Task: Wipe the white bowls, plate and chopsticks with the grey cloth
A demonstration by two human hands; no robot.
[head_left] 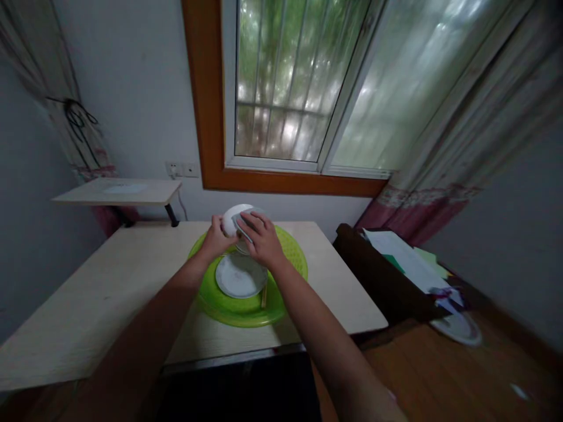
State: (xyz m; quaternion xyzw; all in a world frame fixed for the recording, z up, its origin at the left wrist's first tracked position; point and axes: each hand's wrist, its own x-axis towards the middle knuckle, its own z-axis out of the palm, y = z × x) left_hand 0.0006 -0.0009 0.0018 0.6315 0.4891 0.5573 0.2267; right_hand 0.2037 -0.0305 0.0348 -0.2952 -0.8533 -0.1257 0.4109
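My left hand (214, 239) is closed on the edge of a white bowl (229, 220), which is tipped on its side above a green plastic basin (211, 308). My right hand (264, 239) presses a thin grey cloth (240, 221) against the bowl, though its fingers partly hide the cloth. Below both hands, a white plate (241, 275) lies in the basin. Beside that plate rests a narrow light-brown stick, perhaps chopsticks (264, 296). Part of another white dish (241, 247) shows just under the hands; its shape is mostly hidden.
The basin stands on a pale wooden table (132, 281). At the back left is a small raised shelf (118, 191) with a paper on it. A window (303, 88) is behind the table. To the right, a dark brown piece of furniture (382, 275) holds papers (404, 261).
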